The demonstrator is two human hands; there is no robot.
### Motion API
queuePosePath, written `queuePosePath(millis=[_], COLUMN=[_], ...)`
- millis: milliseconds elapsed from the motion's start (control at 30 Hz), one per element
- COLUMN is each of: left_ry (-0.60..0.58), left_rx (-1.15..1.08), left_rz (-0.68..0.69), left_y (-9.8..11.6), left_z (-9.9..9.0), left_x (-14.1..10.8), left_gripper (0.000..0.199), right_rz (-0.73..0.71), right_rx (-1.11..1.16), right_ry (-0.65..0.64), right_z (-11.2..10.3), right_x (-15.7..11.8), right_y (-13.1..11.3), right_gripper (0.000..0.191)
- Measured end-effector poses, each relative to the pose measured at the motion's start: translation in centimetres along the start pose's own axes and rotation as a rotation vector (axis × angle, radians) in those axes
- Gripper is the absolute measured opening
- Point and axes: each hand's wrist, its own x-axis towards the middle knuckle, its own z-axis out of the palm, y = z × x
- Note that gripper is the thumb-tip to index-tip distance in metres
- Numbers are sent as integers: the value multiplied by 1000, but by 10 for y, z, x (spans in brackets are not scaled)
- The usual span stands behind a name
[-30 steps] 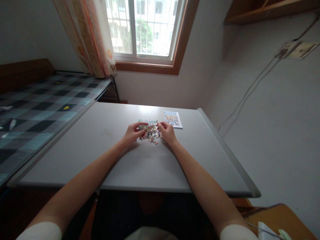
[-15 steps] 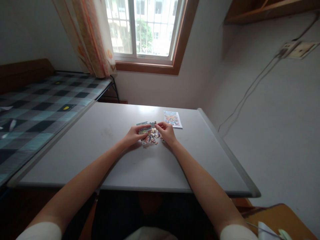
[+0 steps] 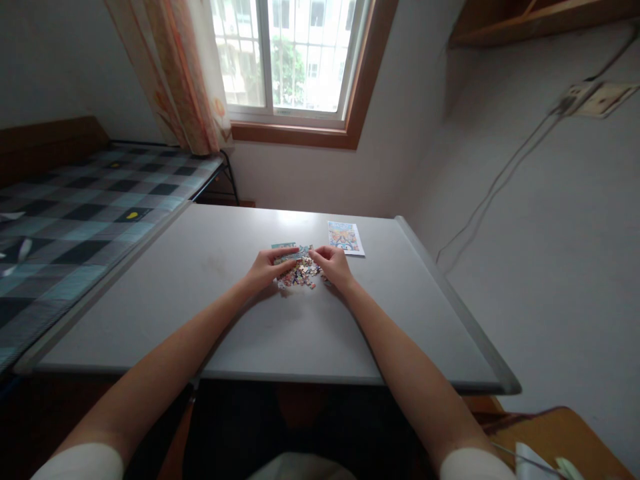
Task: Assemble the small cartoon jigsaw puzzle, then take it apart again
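Note:
A heap of small colourful jigsaw pieces (image 3: 303, 272) lies on the pale table (image 3: 240, 333) between my hands. My left hand (image 3: 265, 268) grips a joined section of puzzle (image 3: 300, 253) at its left side, thumb below and fingers above. At the section's right end is my right hand (image 3: 333, 263), its thumb and forefinger pinched together; what they hold is too small to make out. Behind my right hand lies a printed picture sheet (image 3: 350, 235) with a white border.
Left of the table stands a bed with a checked cover (image 3: 100, 193). A curtain (image 3: 185, 87) hangs beside the window (image 3: 305, 60). Cables (image 3: 493, 183) run down the right wall, and a wooden stool (image 3: 565, 440) holds some items at the lower right.
My left hand has shifted slightly left with the puzzle section, which is now tilted differently. More of the loose pieces show below it. My right hand has hardly moved.

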Motion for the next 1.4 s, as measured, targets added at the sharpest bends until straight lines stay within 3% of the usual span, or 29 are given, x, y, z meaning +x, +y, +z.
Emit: queuePosePath(millis=[133,533,733,867,1167,1400], left_ry=[67,103,54,4,88,71], left_rx=[-41,-367,-278,-230,-281,-242], left_rz=[-23,-198,-184,-192,-217,-170], left_y=[2,6,6,6,4,2], left_z=[-3,-3,-1,0,-1,-1], left_x=[2,3,1,0,3,2], left_gripper=[45,55,48,46,47,47], right_rz=[-59,-120,-161,-133,-125,-183], right_rx=[19,-130,-178,-138,-97,-282], right_ry=[-26,-22,-8,1,54,9], right_z=[3,3,1,2,2,0], right_x=[-2,-5,-3,-3,-1,-2], right_y=[-4,-2,0,1,3,4], right_gripper=[40,34,44,38,34,37])
